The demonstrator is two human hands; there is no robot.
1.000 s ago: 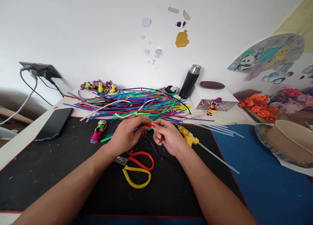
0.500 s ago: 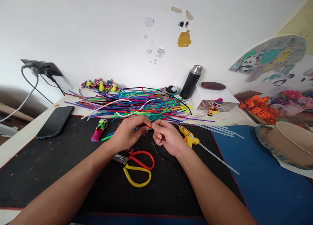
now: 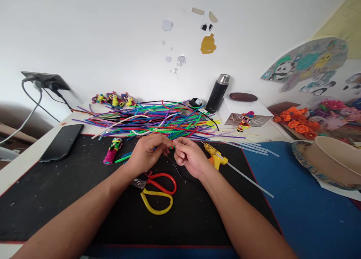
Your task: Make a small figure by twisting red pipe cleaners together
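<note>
My left hand (image 3: 149, 150) is closed in a pinch over the black mat (image 3: 121, 221). Between its fingertips shows a small red piece of pipe cleaner (image 3: 171, 147) with a bit of green beside it, mostly hidden by the fingers. My right hand (image 3: 189, 156) pinches the same small piece from the other side, its fingers curled and the fingertips almost touching my left ones. Below the hands lie scissors (image 3: 159, 195) with one red and one yellow handle. A yellow glue gun (image 3: 216, 156) with a long glue stick rests just right of my right hand.
Behind the hands spreads a heap of colourful pipe cleaners (image 3: 163, 120). A pink and green figure (image 3: 113, 150) and a phone (image 3: 62, 142) lie at left. A black flask (image 3: 217, 93), a white box (image 3: 245, 110), loose glue sticks (image 3: 248, 148) and a round bowl-like container (image 3: 329, 161) are at right.
The view has shifted slightly, so the table things sit a little further left. Both hands keep their pinch with only small finger movement; slightly more red and green shows between them.
</note>
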